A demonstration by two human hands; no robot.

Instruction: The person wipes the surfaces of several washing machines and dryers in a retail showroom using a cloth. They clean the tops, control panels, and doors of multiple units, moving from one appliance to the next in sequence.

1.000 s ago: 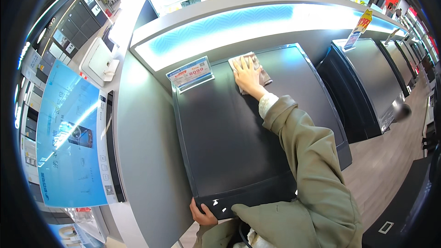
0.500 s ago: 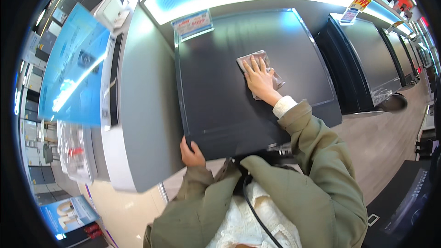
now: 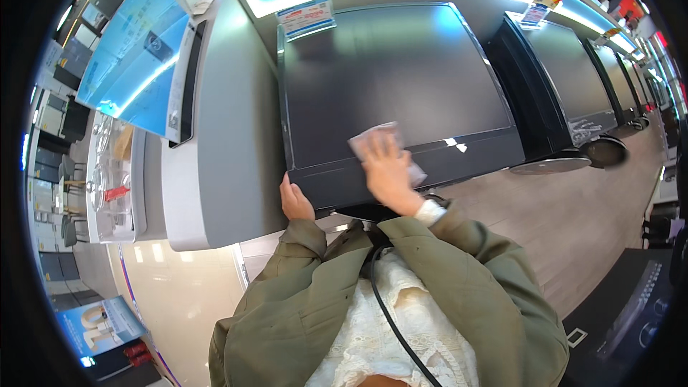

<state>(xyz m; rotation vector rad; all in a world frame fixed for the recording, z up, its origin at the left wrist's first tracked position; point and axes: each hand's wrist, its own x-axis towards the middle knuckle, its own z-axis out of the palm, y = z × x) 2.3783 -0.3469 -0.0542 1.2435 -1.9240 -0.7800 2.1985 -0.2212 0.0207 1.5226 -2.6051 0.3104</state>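
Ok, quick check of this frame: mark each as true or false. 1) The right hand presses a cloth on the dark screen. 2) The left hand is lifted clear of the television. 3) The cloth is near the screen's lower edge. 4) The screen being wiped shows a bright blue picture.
1) True: the right hand lies flat on a pale cloth against the dark screen.
2) False: the left hand grips the television's lower left corner.
3) True: the cloth sits just above the bottom bezel.
4) False: this screen is dark; the blue picture is on another television to the left.
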